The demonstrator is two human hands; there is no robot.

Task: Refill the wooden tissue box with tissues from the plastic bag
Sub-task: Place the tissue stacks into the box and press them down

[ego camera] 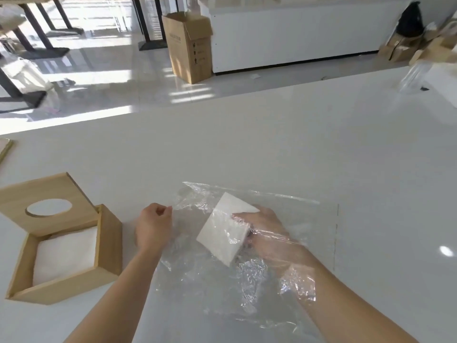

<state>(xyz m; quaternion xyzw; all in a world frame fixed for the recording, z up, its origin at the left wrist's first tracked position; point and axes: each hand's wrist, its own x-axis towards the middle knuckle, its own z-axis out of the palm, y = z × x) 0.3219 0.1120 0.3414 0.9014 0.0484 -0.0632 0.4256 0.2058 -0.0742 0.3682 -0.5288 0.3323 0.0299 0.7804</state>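
Observation:
A wooden tissue box stands open at the lower left of the white table, with white tissues lying inside. Its lid, with an oval hole, leans tilted on the box's far rim. A clear, crinkled plastic bag lies in front of me. My right hand is inside the bag, shut on a white stack of tissues that is tilted up. My left hand pinches the bag's left edge between thumb and fingers.
The white table stretches far ahead and right. A clear plastic item and a white block sit at its far right edge. On the floor beyond stand a cardboard box, dark table legs and a white counter.

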